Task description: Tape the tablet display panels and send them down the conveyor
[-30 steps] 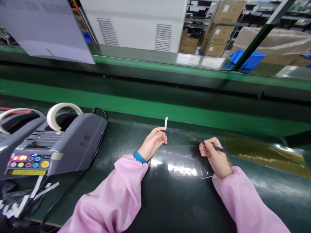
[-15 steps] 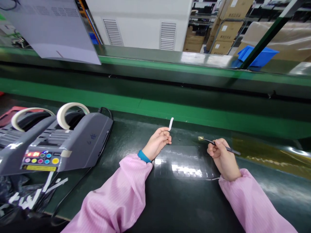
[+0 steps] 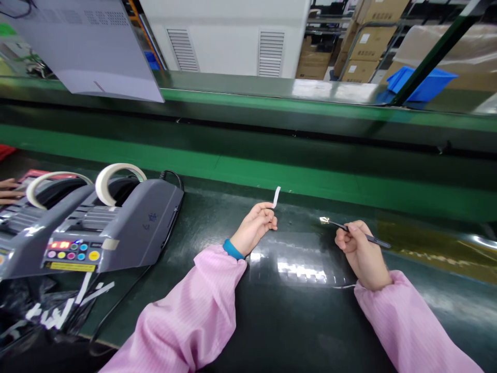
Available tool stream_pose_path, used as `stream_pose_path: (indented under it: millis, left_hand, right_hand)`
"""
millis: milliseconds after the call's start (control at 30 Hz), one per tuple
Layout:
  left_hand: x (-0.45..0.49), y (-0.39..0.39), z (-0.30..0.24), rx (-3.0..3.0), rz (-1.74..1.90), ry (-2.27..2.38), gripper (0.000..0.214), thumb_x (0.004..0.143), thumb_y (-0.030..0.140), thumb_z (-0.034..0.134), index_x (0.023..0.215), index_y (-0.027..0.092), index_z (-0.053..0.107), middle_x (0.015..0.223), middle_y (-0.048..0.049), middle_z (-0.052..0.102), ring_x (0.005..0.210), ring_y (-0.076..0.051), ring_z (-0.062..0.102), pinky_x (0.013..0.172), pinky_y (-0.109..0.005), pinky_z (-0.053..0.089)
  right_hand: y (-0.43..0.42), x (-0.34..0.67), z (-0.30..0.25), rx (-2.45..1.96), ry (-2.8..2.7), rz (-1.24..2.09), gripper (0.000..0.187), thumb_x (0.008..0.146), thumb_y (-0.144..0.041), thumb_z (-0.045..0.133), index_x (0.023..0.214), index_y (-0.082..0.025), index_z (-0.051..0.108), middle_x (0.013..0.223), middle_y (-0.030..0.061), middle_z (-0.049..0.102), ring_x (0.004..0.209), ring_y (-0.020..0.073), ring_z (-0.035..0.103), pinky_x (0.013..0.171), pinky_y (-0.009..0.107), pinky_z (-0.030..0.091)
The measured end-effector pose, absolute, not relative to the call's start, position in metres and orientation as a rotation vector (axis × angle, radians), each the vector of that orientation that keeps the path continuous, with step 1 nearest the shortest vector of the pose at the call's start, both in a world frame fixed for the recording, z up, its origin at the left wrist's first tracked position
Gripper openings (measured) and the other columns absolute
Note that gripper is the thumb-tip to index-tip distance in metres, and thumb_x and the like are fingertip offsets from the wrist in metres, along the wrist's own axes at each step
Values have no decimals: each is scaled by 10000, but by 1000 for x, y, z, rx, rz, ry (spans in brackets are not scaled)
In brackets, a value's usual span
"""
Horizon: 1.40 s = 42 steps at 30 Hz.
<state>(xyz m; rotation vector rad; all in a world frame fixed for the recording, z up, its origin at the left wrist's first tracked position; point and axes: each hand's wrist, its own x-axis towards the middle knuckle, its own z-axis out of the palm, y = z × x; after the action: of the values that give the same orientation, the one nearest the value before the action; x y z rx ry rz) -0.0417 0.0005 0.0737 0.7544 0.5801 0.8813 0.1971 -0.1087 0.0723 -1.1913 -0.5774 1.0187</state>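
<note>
Between the fingertips of my left hand (image 3: 255, 226) is a short strip of white tape (image 3: 277, 197), its free end pointing up and away from me. My right hand (image 3: 360, 250) is closed around black tweezers (image 3: 370, 239). Their tip grips a small shiny gold-coloured piece (image 3: 324, 220), too small to make out in detail. Under and between my hands lies a clear plastic sheet (image 3: 267, 269) with bright reflections, flat on the dark green table (image 3: 287, 331).
On the left stand grey tape dispensers (image 3: 132, 233) carrying rolls of tape (image 3: 103, 185). White tape scraps (image 3: 64, 313) lie on black plastic in front. Another person's hand (image 3: 10, 191) shows at the left edge. Amber film (image 3: 435, 243) lies at the right.
Both hands keep nearly the same pose and grip. The gold-coloured piece now catches the light more brightly. Another person's hand has come into view at the left edge; the whole view has shifted slightly.
</note>
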Motion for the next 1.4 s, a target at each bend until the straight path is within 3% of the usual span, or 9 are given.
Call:
stream_pose_path:
  millis: [700,1400]
  left_hand:
    - [-41,1,73,781,874,584,320,738,159,729,1029,165,595,787,22,561,720,-118,591,682,-269,469]
    - [-39,-1,70,887,870,577,393,750,303,845,1035,168,611,771,30,591,701,-97,587,672,-253,471]
  right_hand:
    - [-109,196,72,-1201,-619,1008,346,759,-495,819,781,-248,577,605,-25,620,516,118,507,498,226,419]
    - [-110,197,69,-1208,-655,1013,310,803,-474,788,828,-254,571,637,-23,618,531,127,517,510,247,428]
